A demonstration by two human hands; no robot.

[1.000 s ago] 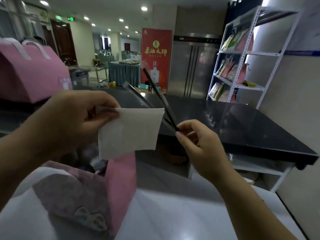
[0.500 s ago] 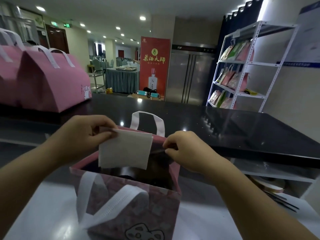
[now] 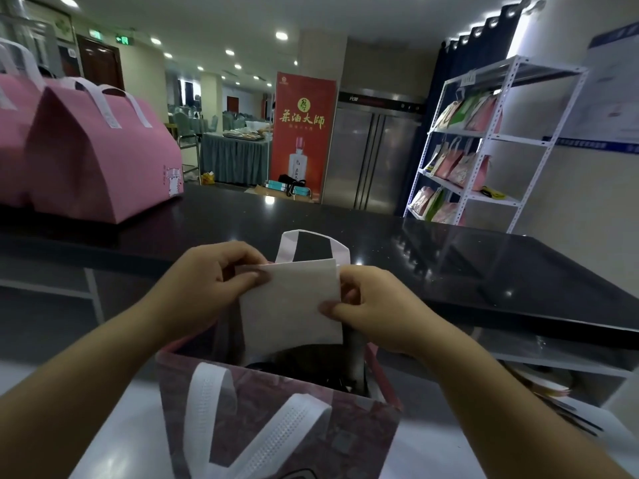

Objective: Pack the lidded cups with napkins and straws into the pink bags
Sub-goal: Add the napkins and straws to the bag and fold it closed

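Note:
A white napkin (image 3: 289, 302) is held upright over the mouth of an open pink bag (image 3: 276, 409) with white handles. My left hand (image 3: 211, 281) pinches the napkin's upper left corner. My right hand (image 3: 370, 305) pinches its right edge. The napkin's lower edge dips into the bag. Inside the bag it is dark; a dark upright shape (image 3: 356, 361) shows by the right wall, and I cannot tell whether it is a cup or straws.
Two closed pink bags (image 3: 100, 157) stand on the black counter (image 3: 449, 264) at the left. A white shelf rack (image 3: 484, 143) with packets stands at the right. The open bag sits on a white surface (image 3: 432, 451). A lower shelf (image 3: 553, 382) holds dark items at right.
One second ago my right hand held black straws; half a second ago it was at the bag's mouth. Now it pinches the napkin's right edge, and the napkin sits lower over the bag.

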